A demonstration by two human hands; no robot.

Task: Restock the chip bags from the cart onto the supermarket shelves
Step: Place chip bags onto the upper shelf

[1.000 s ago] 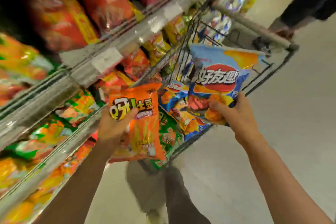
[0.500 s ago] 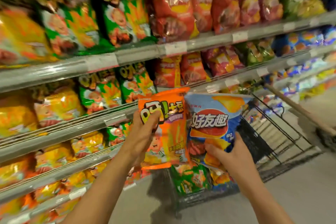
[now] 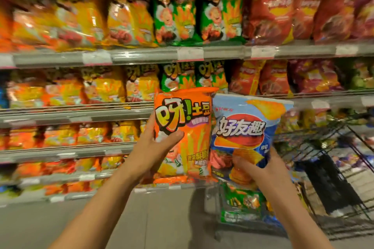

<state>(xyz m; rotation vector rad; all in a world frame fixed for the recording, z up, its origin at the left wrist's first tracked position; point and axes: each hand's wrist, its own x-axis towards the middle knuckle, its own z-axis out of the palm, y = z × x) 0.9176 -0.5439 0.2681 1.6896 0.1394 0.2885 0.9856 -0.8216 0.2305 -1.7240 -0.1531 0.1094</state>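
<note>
1. We find the left hand [image 3: 159,147] gripping an orange chip bag [image 3: 188,133] by its left edge, thumb curled across the front and the fingers hidden behind it.
2. We find the right hand [image 3: 261,170] holding a blue chip bag [image 3: 242,133] at its lower part, thumb pressed on the front and the fingers wrapped behind.
3. Both bags are held upright, side by side with their edges touching, in front of the shelves [image 3: 141,56].
4. The shelves carry rows of yellow, orange, green and red bags, with price tags [image 3: 190,54] along the rails.
5. The wire cart [image 3: 334,178] stands at lower right, beside the shelves, below and behind the blue bag. A green bag [image 3: 240,202] lies inside it.
</note>
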